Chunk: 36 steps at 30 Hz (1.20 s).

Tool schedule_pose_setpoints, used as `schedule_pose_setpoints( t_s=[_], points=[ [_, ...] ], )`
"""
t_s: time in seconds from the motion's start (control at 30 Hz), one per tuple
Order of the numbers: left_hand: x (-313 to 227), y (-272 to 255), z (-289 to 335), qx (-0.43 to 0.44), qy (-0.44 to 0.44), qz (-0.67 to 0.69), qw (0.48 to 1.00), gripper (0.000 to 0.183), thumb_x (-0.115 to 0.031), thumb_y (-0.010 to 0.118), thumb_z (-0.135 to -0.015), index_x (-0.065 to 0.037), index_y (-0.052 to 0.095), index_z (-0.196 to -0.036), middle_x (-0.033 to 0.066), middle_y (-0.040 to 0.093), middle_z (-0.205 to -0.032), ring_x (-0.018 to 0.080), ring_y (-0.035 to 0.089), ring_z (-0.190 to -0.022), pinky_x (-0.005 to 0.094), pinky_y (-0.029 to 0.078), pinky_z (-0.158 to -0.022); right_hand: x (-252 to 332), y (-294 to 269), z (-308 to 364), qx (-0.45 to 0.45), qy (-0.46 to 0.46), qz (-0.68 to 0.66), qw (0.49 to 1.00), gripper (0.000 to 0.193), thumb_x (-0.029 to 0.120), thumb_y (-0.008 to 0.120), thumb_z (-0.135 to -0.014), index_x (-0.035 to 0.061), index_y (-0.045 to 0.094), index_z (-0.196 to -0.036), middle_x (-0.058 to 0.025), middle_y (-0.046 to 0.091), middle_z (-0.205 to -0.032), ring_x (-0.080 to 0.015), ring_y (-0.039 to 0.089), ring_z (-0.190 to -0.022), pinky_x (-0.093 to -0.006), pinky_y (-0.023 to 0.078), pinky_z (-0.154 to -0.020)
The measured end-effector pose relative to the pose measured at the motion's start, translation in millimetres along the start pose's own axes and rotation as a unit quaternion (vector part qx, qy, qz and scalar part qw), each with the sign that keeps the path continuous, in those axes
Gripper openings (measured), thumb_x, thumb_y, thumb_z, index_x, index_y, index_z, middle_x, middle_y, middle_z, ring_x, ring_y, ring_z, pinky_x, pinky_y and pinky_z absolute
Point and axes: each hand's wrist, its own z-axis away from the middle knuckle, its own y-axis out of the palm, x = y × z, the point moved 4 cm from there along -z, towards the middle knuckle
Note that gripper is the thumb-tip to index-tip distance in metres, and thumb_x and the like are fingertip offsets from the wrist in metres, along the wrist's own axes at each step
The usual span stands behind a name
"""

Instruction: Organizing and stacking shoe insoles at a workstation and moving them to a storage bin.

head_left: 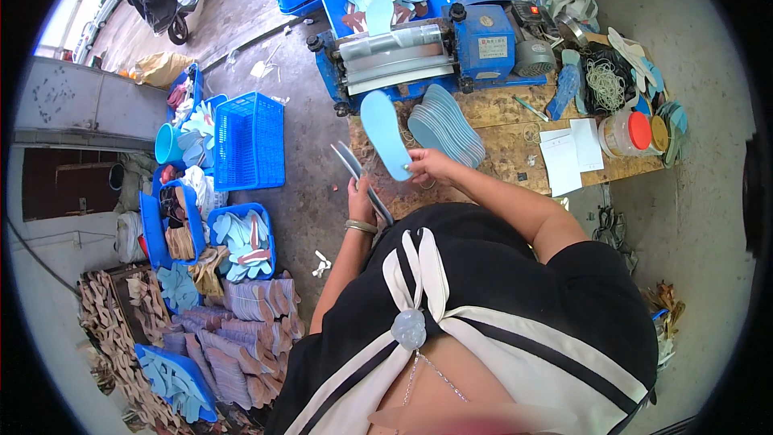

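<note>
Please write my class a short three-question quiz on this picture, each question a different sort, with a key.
1. Multiple choice: What does the right hand hold?
a) a hammer
b) a light-blue insole
c) a brush

2. True or false: The stack of insoles in front of the blue roller machine lies on the floor.

3. Fill in: The jar nearest the white papers has a ____ lid.

Key:
1. b
2. False; it lies on the wooden table.
3. red
</note>
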Motion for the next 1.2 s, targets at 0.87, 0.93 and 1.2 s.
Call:
schedule_pose_setpoints(
  t_s=[0.87, 0.93, 1.2],
  points=[
    [4, -12, -1, -0.009, 0.023, 0.023, 0.999, 0.042, -0.031, 0.057, -0.081, -0.003, 0.045, -0.11, 0.0055, 0.053, -0.092, 0.0169, 0.053, -0.08, 0.031, 0.045, -0.07, 54, -17, -18, -0.068, -0.073, -0.183, 0.978, 0.026, 0.004, 0.048, -0.085, 0.0032, 0.047, -0.111, -0.0096, 0.059, -0.099, -0.0217, 0.063, -0.083, -0.0239, 0.054, -0.06],
    [4, -15, -2, -0.013, 0.019, 0.019, 1.0, 0.042, -0.031, 0.058, -0.081, -0.003, 0.045, -0.11, 0.0057, 0.053, -0.092, 0.0171, 0.053, -0.081, 0.031, 0.045, -0.071, 54, -18, -19, -0.07, -0.072, -0.182, 0.978, 0.025, 0.005, 0.048, -0.085, 0.0029, 0.048, -0.11, -0.0098, 0.059, -0.099, -0.0217, 0.063, -0.083, -0.0237, 0.054, -0.061],
    [1, -16, 0, -0.017, 0.025, 0.013, 0.999, 0.044, -0.031, 0.057, -0.081, -0.002, 0.044, -0.112, 0.0059, 0.053, -0.095, 0.0173, 0.053, -0.084, 0.0315, 0.044, -0.073, 68, -20, -29, -0.073, -0.078, -0.173, 0.979, 0.027, 0.005, 0.047, -0.085, 0.0037, 0.046, -0.112, -0.011, 0.059, -0.099, -0.021, 0.063, -0.082, -0.0228, 0.054, -0.061]
  ],
)
